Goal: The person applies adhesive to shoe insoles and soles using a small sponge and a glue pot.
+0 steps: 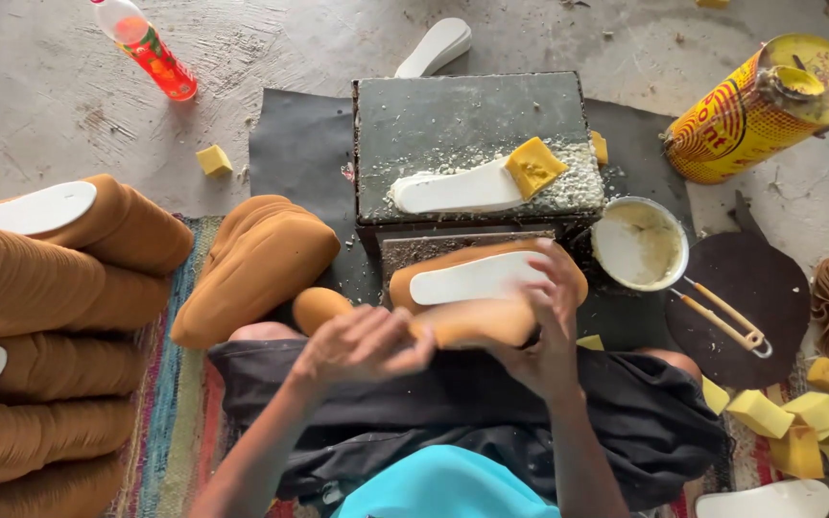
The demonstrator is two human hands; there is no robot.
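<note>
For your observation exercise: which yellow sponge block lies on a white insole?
The yellow sponge block on the grey box; it rests on the white insole, others lie on the floor.

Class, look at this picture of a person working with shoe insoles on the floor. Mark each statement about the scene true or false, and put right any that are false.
1. Both hands, left hand and right hand, hold a tan insole piece. True.
2. A yellow sponge lies on the grey block beside a white insole. True.
3. The white bowl stands to the left of the grey block. False: it stands at the block's right.
4. The yellow can stands upright. False: it lies tilted on its side on the floor.
5. Stacks of tan insoles are piled at the person's left. True.
6. The plastic bottle holds blue liquid. False: its contents look red-orange.
</note>
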